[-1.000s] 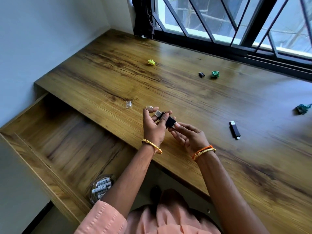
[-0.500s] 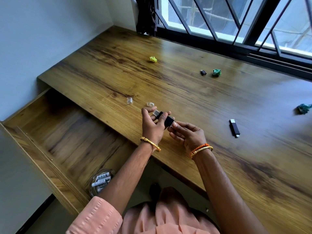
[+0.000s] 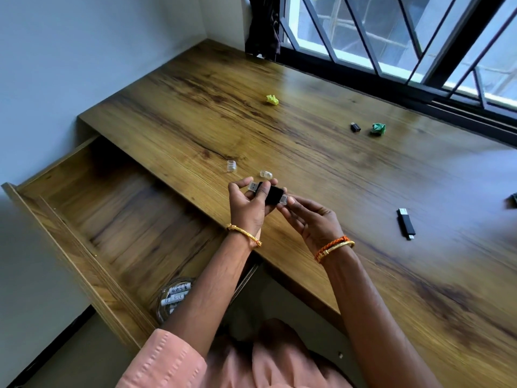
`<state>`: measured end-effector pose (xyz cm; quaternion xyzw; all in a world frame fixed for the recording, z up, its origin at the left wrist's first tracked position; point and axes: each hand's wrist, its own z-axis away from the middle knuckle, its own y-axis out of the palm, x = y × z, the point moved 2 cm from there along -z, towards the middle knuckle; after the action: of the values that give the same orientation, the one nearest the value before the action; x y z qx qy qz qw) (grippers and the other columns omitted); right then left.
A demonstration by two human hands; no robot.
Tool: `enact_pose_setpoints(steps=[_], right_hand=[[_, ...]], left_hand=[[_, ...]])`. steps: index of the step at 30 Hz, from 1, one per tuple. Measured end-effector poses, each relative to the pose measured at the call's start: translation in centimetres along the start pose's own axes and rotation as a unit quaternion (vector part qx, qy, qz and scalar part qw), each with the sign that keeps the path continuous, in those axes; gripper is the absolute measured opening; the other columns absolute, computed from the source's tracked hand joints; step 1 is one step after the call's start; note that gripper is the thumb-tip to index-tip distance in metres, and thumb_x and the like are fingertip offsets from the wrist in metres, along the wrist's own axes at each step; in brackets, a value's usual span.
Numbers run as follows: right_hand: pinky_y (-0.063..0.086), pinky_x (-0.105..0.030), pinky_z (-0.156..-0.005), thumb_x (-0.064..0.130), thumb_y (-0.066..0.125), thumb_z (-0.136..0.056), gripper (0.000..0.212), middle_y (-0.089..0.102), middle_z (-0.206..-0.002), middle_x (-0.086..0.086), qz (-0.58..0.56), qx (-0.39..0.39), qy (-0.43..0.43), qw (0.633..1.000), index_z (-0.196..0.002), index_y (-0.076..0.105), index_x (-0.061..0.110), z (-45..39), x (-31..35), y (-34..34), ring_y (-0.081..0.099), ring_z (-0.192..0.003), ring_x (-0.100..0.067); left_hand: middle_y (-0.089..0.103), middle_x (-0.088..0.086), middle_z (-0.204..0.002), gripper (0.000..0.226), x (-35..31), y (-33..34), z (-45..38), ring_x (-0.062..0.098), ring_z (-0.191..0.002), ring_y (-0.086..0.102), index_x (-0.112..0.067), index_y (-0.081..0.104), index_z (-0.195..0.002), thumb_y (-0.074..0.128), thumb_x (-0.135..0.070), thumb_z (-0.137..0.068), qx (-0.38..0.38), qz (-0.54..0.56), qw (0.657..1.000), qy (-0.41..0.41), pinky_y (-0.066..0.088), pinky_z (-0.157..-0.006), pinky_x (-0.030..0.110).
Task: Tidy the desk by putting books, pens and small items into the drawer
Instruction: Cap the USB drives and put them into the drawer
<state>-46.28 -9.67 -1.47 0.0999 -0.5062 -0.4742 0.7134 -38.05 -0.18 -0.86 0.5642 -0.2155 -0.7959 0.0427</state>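
Both hands meet at frame centre above the desk's [image 3: 321, 152] near edge, forearms rising from the lower frame. Left hand [image 3: 249, 204] curls its fingers around a small black adapter [image 3: 271, 194], metal plug end pointing upper left. Right hand [image 3: 310, 219] pinches a clear cap [image 3: 283, 199] at the adapter's right end. Two clear caps [image 3: 231, 166] lie just above the hands. Open drawer [image 3: 84, 247] occupies the lower left.

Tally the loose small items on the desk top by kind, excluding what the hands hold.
Clear plastic caps: 2
Crumpled paper bits: 2, yellow and green
Black adapter stick: 1
Small black adapter: 1
Total: 6, plus something cut off at the right edge.
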Motion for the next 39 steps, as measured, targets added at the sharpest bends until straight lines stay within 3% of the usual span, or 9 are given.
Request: enact_pose_setpoints(steps=[5, 9, 16, 21, 26, 29, 34, 39], right_hand=[[0.059, -0.023, -0.063, -0.001, 0.063, -0.074, 0.027, 0.069, -0.096, -0.023, 0.015, 0.003, -0.012, 1.000, -0.099, 0.063, -0.009, -0.2, -1.7, 1.7, 0.072, -0.075, -0.023], [0.059, -0.025, -0.066, -0.005, 0.060, -0.080, 0.017, 0.071, -0.091, -0.020, 0.045, -0.005, -0.052, 0.998, -0.096, 0.064, -0.007, -0.4, -3.7, 4.1, 0.072, -0.077, -0.024], [0.060, -0.025, -0.069, -0.005, 0.062, -0.079, 0.012, 0.072, -0.087, -0.017, 0.093, -0.053, -0.075, 0.991, -0.090, 0.068, -0.005, -0.5, -7.5, 8.0, 0.071, -0.075, -0.021], [0.060, -0.026, -0.071, -0.008, 0.063, -0.078, 0.010, 0.072, -0.083, -0.017, 0.104, -0.078, -0.106, 0.986, -0.087, 0.068, -0.006, 0.0, -10.3, 10.4, 0.072, -0.075, -0.021], [0.059, -0.028, -0.074, -0.004, 0.071, -0.071, 0.012, 0.073, -0.082, -0.015, 0.146, -0.070, -0.129, 0.978, -0.081, 0.072, 0.002, 1.1, -11.8, 11.3, 0.071, -0.078, -0.022], [0.058, -0.026, -0.072, 0.000, 0.075, -0.071, 0.015, 0.074, -0.084, -0.012, 0.227, -0.081, -0.182, 0.953, -0.084, 0.074, 0.008, 1.6, -12.5, 11.6, 0.070, -0.080, -0.019], [0.057, -0.025, -0.077, -0.002, 0.075, -0.072, 0.019, 0.074, -0.087, -0.007, 0.265, -0.081, -0.246, 0.929, -0.090, 0.073, 0.005, 2.4, -13.7, 12.4, 0.069, -0.080, -0.013], [0.056, -0.038, -0.084, 0.000, 0.074, -0.073, 0.021, 0.072, -0.094, -0.015, 0.243, -0.086, -0.259, 0.931, -0.093, 0.071, 0.005, 2.9, -15.0, 12.7, 0.069, -0.091, -0.024]], left_hand=[[0.067, 0.016, -0.094, 0.031, -1.5, -2.7, -0.2, 0.023, -0.066, 0.070, -0.014, 0.032, -0.107, 0.052, 0.004, -0.092, 0.013, -0.004, 1.000, -0.004, 0.059, -0.064, 0.034], [0.067, 0.018, -0.099, 0.034, -3.0, -5.3, -0.9, 0.029, -0.079, 0.069, -0.015, 0.034, -0.109, 0.055, 0.004, -0.089, 0.026, -0.021, 0.999, 0.002, 0.059, -0.065, 0.034], [0.064, 0.024, -0.109, 0.035, -4.4, -10.2, -2.0, 0.036, -0.094, 0.067, -0.028, 0.040, -0.100, 0.063, -0.006, -0.086, 0.013, -0.058, 0.998, -0.010, 0.055, -0.082, 0.051], [0.069, 0.009, -0.086, 0.030, -5.3, -12.5, -2.0, 0.024, -0.070, 0.069, -0.022, 0.035, -0.097, 0.053, 0.002, -0.091, 0.041, -0.025, 0.999, -0.007, 0.057, -0.072, 0.043], [0.068, 0.011, -0.086, 0.030, -6.0, -14.5, -1.7, 0.025, -0.070, 0.067, -0.019, 0.033, -0.096, 0.051, 0.004, -0.092, 0.069, -0.011, 0.997, -0.014, 0.058, -0.064, 0.037], [0.068, 0.011, -0.087, 0.029, -6.6, -15.2, -1.5, 0.024, -0.069, 0.068, -0.017, 0.032, -0.099, 0.051, 0.003, -0.092, 0.085, -0.014, 0.996, -0.014, 0.058, -0.064, 0.036], [0.067, 0.010, -0.085, 0.029, -7.4, -16.0, -1.0, 0.015, -0.060, 0.069, -0.016, 0.031, -0.101, 0.050, 0.003, -0.092, 0.102, -0.010, 0.995, -0.011, 0.057, -0.060, 0.030], [0.068, 0.013, -0.087, 0.028, -7.5, -17.2, -1.0, 0.032, -0.084, 0.067, -0.018, 0.035, -0.097, 0.054, 0.001, -0.091, 0.079, 0.016, 0.995, -0.057, 0.058, -0.060, 0.032]])
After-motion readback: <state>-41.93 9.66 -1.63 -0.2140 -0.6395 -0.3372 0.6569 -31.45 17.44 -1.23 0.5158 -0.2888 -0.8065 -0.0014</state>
